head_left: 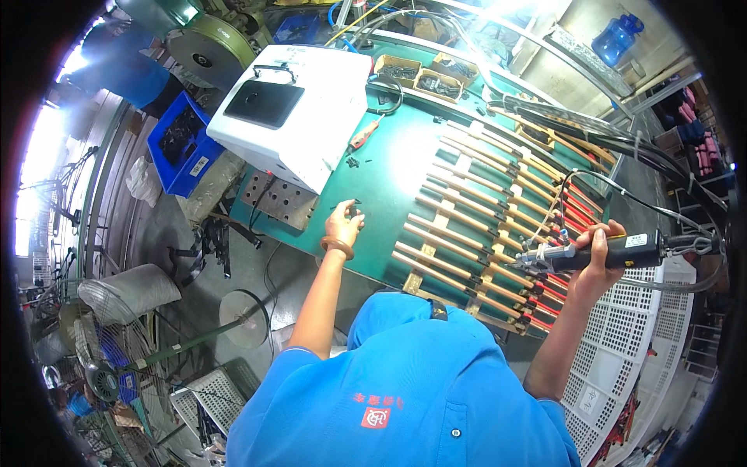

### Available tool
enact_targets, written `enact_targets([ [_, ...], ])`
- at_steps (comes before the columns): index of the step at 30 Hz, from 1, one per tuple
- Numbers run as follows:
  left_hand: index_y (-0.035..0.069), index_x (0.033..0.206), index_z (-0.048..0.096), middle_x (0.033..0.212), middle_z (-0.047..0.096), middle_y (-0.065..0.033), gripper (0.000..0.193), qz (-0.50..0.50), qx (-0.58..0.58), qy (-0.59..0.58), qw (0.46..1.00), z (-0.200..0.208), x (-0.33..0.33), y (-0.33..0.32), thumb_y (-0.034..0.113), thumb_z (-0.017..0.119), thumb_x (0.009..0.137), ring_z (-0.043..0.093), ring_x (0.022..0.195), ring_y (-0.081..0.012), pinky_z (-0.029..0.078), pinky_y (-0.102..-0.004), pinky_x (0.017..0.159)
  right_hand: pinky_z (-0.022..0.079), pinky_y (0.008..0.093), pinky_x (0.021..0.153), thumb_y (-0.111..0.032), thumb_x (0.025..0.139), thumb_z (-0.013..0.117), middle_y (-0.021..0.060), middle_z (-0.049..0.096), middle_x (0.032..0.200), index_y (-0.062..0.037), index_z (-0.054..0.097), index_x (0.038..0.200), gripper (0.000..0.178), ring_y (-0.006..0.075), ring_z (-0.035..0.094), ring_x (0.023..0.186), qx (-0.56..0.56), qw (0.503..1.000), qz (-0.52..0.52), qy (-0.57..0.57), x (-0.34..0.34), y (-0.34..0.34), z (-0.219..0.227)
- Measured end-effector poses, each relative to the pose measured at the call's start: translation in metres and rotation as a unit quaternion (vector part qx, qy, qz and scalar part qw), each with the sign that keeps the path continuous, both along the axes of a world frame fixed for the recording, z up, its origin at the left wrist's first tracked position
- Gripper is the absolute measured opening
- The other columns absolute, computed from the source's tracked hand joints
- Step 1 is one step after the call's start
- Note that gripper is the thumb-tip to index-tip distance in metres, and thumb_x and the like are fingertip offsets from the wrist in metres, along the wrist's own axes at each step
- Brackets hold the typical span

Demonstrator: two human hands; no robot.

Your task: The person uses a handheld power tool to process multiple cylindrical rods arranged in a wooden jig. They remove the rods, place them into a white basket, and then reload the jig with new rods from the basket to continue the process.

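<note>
My left hand [343, 226] reaches over the green table [331, 257], its fingers closed around a small black part [354, 208] whose exact shape is too small to tell. In my right hand [595, 261] is a black and silver electric screwdriver [634, 252], its silver nose pointing left over the nearest rods. Several pale wooden rods [459, 204] with black fittings and red ends lie side by side in a slanted row on wooden strips [440, 226]. More small black parts [354, 163] lie on the green surface, close to an orange-handled screwdriver [364, 134].
A white machine [292, 109] stands at the back left beside a blue bin [185, 144] and a metal block with holes [278, 201]. Cardboard trays [438, 85] of black parts sit at the back. Cables [622, 140] hang right, above white perforated crates [622, 331].
</note>
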State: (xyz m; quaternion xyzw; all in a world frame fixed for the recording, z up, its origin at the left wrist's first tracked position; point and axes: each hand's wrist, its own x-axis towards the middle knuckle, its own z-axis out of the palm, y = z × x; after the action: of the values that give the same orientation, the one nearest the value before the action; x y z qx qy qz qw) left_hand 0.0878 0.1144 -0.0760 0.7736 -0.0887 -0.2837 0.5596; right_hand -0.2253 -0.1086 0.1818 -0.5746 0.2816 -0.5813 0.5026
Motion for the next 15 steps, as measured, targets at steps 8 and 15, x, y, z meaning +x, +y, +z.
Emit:
enact_targets([
  [8,0.007,0.12,0.056,0.11,0.059,-0.0158,0.053,-0.169,0.117,-0.411,0.888,-0.014,0.043,-0.052,0.009,0.078,0.071,0.06,0.101,-0.0323,0.052,-0.0388,0.083,0.05,0.0283,0.063,0.006,0.085,0.057,0.0072,0.059,0.084,-0.0009,0.053,0.11,0.027,0.0132,0.058,0.066,0.015,0.998,-0.052,-0.017,0.025,-0.031,-0.004],
  [15,0.01,0.112,0.063,0.115,0.059,-0.0122,0.035,-0.264,-0.046,-0.308,0.913,0.048,0.001,-0.124,0.016,0.071,0.079,0.063,0.095,-0.0306,0.053,-0.038,0.08,0.052,0.0274,0.066,0.007,0.085,0.052,0.0084,0.06,0.081,-0.0002,0.052,0.111,0.027,0.0125,0.059,0.064,-0.026,0.999,-0.043,0.007,0.043,-0.058,-0.002],
])
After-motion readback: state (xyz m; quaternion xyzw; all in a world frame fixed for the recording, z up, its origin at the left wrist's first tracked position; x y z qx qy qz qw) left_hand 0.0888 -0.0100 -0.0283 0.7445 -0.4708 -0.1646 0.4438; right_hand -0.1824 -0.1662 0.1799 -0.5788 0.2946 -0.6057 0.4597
